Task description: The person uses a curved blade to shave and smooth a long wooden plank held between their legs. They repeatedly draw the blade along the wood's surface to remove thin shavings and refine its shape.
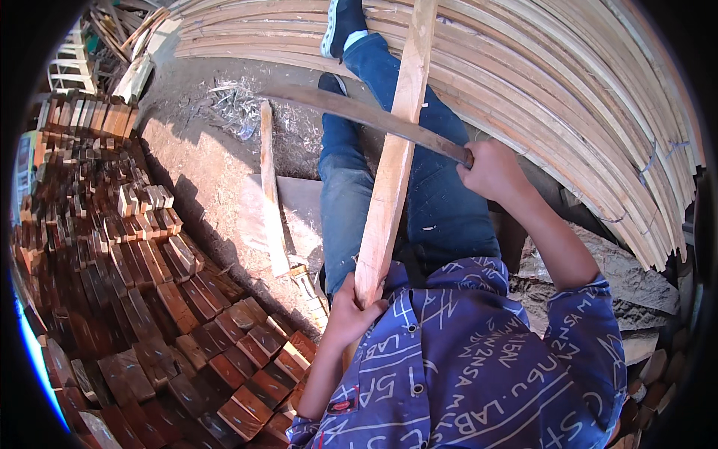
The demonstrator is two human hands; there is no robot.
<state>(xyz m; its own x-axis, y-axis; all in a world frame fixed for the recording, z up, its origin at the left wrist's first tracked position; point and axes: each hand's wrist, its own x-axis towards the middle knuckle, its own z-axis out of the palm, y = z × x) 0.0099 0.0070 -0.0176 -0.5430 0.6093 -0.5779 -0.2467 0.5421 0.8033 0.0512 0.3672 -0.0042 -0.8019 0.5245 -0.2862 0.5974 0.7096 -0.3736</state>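
Note:
A long pale wooden plank point(387, 196) rises from my waist between my legs and past the top edge of the head view. Close to its near end, my left hand point(351, 313) is wrapped round it. My right hand point(493, 169) is closed on the handle of a machete point(340, 109). The long, slightly curved brown blade reaches leftward across the plank above my thighs; contact between blade and wood cannot be made out. Most of the machete's handle is hidden in my fist.
Stacked brown wood blocks point(153, 314) fill the left side. Long pale slats point(538, 71) lie in a big pile beyond my legs and to the right. A narrow wood strip point(271, 191) and shavings point(238, 111) lie on the ground left of my legs.

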